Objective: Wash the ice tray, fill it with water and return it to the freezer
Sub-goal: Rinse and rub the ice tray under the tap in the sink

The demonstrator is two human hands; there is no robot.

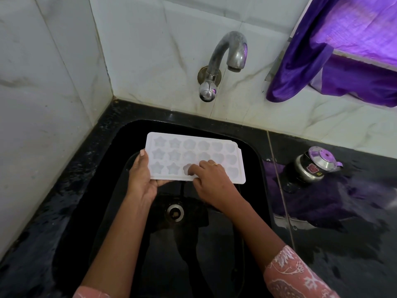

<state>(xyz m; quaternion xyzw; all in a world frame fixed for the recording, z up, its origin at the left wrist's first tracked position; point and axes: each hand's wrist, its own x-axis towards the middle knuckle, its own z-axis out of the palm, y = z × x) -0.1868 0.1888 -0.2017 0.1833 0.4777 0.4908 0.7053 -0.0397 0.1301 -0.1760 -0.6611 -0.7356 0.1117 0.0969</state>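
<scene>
A white ice tray [193, 151] with star, flower and heart moulds is held level over the black sink [253, 151]. My left hand [142, 179] grips its near left corner, thumb on the rim and fingers underneath. My right hand [211, 179] lies on the tray's near edge, its fingertips curled down into a flower mould in the front row. The metal tap [227, 59] comes out of the wall above the tray; no water runs from it.
A steel drain [175, 212] sits in the sink bottom. On the wet black counter to the right stands a small steel pot with a lid [311, 166]. A purple cloth [335, 61] hangs at the upper right. Tiled walls close in the left and back.
</scene>
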